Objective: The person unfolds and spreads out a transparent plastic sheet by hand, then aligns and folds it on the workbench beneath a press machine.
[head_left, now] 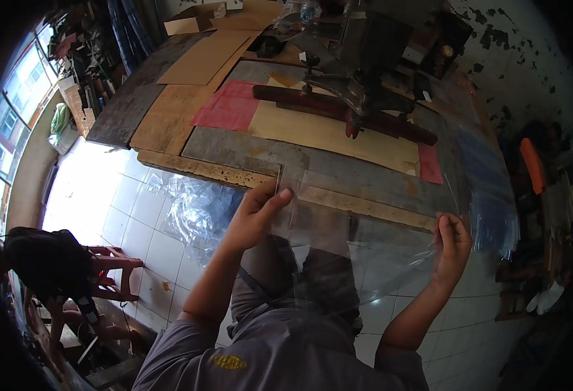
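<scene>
A clear plastic sheet (358, 260) hangs between my two hands, in front of my lap and over the table's front edge. My left hand (260, 212) pinches its upper left part between thumb and fingers. The right side of the sheet is held by my right hand (451, 244), with the fingers bent around its edge. Just beyond is the worktable (234, 153), with a wooden strip (377, 210) along its front. A dark red bar (338, 111) of a press-like machine lies across yellow and pink sheets (224, 105) on the tabletop.
Stacked clear plastic (488, 189) lies at the table's right side. Crumpled plastic (195, 205) is below the front edge on the left. Cardboard (205, 58) rests at the back left. Another person (49, 260) is beside a red stool (117, 264) at lower left.
</scene>
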{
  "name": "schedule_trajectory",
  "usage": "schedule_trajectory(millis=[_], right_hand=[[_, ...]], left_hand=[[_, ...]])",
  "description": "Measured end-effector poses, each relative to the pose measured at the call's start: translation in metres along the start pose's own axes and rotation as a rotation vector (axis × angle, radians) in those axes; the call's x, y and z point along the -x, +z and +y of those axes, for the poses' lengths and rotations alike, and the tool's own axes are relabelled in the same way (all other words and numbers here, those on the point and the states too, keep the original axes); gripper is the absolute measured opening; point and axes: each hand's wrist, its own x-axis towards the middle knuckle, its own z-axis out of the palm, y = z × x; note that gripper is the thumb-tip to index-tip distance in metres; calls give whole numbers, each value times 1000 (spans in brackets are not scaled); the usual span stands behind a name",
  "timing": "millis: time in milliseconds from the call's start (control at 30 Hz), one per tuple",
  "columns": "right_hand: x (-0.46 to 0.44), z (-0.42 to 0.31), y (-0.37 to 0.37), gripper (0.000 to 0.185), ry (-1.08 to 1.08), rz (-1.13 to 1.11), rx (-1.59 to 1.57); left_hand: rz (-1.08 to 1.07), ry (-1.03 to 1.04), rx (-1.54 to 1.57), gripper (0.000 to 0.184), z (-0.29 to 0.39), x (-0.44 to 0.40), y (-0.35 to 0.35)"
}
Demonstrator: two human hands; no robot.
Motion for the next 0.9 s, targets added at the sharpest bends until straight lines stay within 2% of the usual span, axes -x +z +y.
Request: schedule_trajectory(millis=[33,167,267,367,467,567,633,900], right_hand=[[0,1,0,22,6,-2,1],[-3,6,-6,22,0,-27,-18],[-3,6,-10,21,10,-37,-28],[-4,6,-11,20,11,-70,-29],[-4,1,-12,21,-16,-112,8],[-4,-7,-7,22,-38,-130,72],[-5,-11,-7,25,-49,-166,127],[-8,-26,-1,26,-140,-492,216]], left_hand=[[35,-57,-15,33,3,0,6],[15,-37,65,31,2,-3,20],[38,54,-61,32,5,-7,23],[60,18,-214,30,-1,-8,15],[28,8,-119,27,15,-5,18],[64,16,-202,27,4,-5,8],[76,67,-150,25,15,-3,11],[110,54,-155,27,27,-4,-8]])
